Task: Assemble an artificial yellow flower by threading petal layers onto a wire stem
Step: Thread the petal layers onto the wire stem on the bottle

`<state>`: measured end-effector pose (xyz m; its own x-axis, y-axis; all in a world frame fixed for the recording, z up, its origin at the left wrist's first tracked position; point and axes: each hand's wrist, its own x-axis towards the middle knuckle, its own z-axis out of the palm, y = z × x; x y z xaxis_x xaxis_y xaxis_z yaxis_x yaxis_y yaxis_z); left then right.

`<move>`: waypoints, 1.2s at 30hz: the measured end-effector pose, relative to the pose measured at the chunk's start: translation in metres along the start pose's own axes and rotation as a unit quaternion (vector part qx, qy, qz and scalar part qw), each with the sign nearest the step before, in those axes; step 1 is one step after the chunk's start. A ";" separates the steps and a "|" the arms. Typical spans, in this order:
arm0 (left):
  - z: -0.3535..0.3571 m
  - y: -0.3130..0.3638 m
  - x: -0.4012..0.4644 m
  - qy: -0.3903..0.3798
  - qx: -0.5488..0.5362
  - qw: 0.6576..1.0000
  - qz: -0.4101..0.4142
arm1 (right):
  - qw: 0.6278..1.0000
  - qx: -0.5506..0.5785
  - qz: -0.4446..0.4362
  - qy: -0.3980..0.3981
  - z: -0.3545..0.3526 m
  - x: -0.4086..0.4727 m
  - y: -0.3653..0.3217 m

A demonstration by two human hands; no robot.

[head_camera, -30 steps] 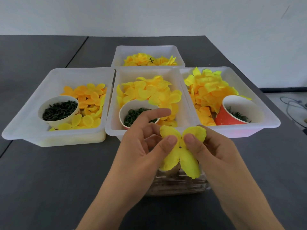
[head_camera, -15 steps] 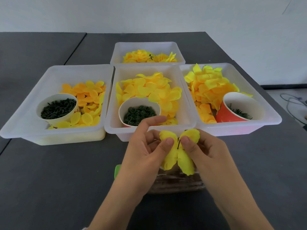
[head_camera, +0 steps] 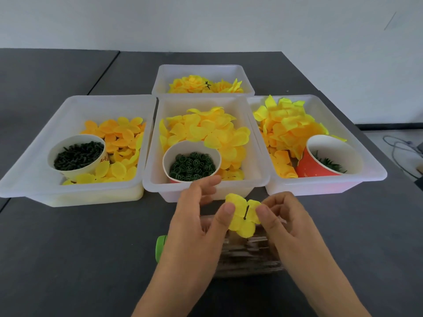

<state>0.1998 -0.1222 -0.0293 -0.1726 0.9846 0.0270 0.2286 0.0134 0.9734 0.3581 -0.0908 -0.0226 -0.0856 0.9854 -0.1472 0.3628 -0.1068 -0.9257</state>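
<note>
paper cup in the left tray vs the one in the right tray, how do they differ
The left tray's paper cup stands upright; the right tray's red paper cup is tipped on its side against the petals. The left cup's outside is whitish with small red marks, while the right cup's is red. The left cup is packed with short dark green rod-like pieces; the right cup holds fewer, spiky green pieces. Both have white insides.

This looks like a small craft-assembly workstation in a plain room rather than a home. A dark grey table [head_camera: 68, 236] stands against a bare white wall [head_camera: 206, 19], and four white plastic bins [head_camera: 148, 156] hold sorted yellow fabric petals [head_camera: 206, 131]. Paper cups [head_camera: 191, 161] in the bins hold small green plastic parts. Cables [head_camera: 398, 147] lie on the floor at right.
</note>
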 end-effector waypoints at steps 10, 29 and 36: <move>0.029 -0.001 0.008 -0.046 0.136 0.970 0.195 | 0.974 0.045 -0.199 0.102 -0.017 0.047 -0.051; 0.041 -0.020 0.008 -0.048 0.108 0.990 0.075 | 0.733 -0.587 -0.316 -0.136 0.080 0.159 -0.054; 0.046 -0.025 0.009 -0.014 0.140 0.988 0.057 | 0.719 -0.599 -0.332 -0.119 0.089 0.158 -0.053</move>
<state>0.2363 -0.1062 -0.0640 -0.1044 0.9870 0.1225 0.5020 -0.0540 0.8632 0.2431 0.0585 -0.0278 -0.7143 0.6999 0.0011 0.6946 0.7087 0.1238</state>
